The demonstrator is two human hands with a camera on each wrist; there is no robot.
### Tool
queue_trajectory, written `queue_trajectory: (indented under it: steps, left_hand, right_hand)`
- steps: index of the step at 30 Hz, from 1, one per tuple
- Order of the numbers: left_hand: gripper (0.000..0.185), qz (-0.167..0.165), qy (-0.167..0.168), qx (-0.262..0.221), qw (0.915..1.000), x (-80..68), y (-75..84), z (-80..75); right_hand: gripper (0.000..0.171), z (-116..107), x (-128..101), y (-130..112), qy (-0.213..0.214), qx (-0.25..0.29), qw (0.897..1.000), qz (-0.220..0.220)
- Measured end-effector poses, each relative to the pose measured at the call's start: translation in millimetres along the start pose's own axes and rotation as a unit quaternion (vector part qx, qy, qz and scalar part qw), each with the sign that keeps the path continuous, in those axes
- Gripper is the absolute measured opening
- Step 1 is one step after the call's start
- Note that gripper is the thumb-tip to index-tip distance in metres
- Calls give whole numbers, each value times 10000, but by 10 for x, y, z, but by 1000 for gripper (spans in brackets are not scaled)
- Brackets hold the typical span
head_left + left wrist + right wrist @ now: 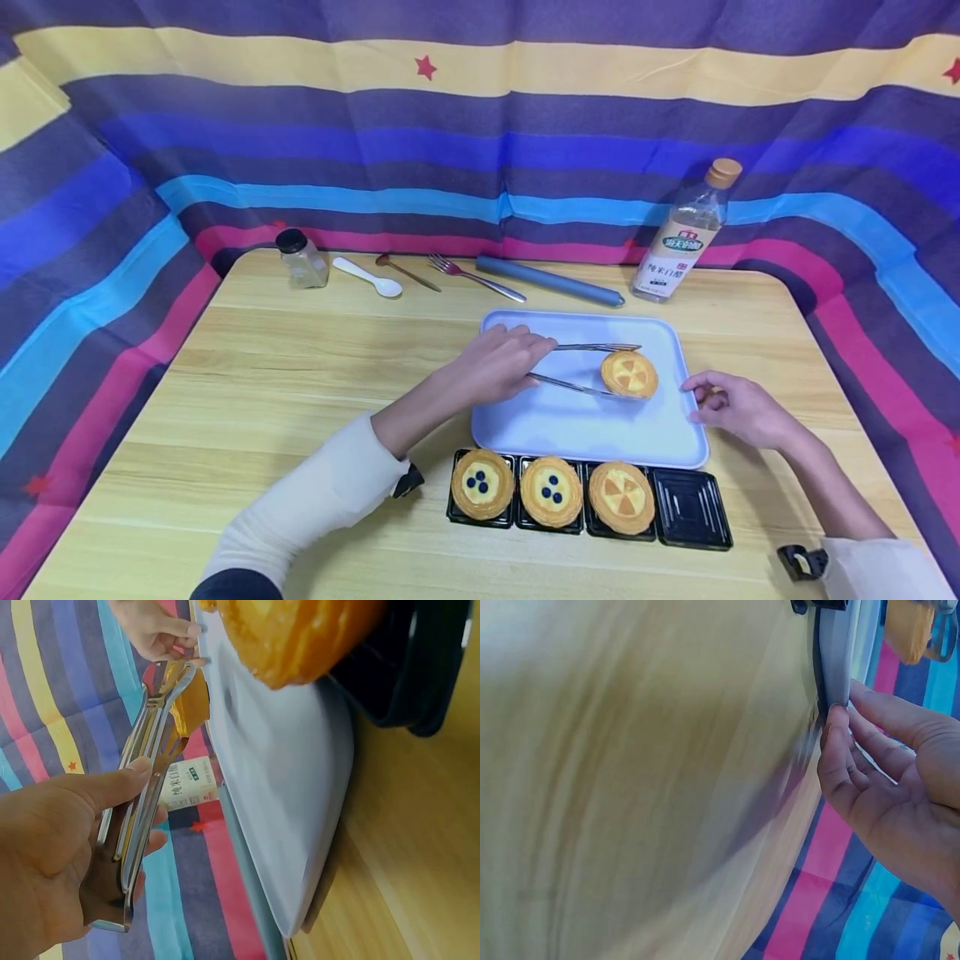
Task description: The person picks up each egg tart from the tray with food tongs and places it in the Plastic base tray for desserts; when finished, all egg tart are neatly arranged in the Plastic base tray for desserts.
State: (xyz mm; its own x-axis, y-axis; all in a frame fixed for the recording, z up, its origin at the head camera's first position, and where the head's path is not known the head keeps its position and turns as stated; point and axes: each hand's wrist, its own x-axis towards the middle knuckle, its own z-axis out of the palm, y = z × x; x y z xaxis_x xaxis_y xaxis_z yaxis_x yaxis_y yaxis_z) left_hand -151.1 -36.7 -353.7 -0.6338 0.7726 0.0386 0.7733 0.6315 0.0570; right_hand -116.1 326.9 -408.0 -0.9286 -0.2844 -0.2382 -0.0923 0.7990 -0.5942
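My left hand [517, 360] grips metal tongs [581, 367] whose tips stand either side of a yellow-topped tart [629, 374] on the pale blue tray [570, 421]. In the left wrist view the left hand [112, 817] curls round the tongs [146, 765], and the tart [191, 705] sits between their tips. My right hand [701, 393] is at the tray's right edge, thumb and curled fingers on the rim. The right wrist view shows the right hand [847, 727] pinching the tray's rim [832, 660].
A black four-cell holder [690, 508] lies in front of the tray with three tarts [551, 490] and an empty right cell. At the back stand a vinegar bottle [686, 233], a blue rolling pin [551, 281], a fork [476, 277], spoons [369, 277] and a small jar [302, 258].
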Motion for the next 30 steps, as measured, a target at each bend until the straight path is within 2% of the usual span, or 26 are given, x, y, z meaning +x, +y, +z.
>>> queue_trajectory:
  steps: [10, 19, 25, 30]
  left_hand:
    - [58, 226, 66, -30, 9997, -185, 97, -4]
    - [58, 322, -88, -171, 9993, -222, 239, -59]
    - [59, 476, -39, -137, 9988, -249, 329, -74]
    - [60, 607, -180, -35, 9980, -246, 418, -66]
  right_hand:
    - [36, -53, 99, 15, -154, 170, 9997, 109]
    - [37, -75, 126, 41, -258, 433, 9987, 123]
    - [37, -70, 154, 54, -357, 453, 9981, 221]
    - [36, -69, 149, 51, -356, 488, 9978, 260]
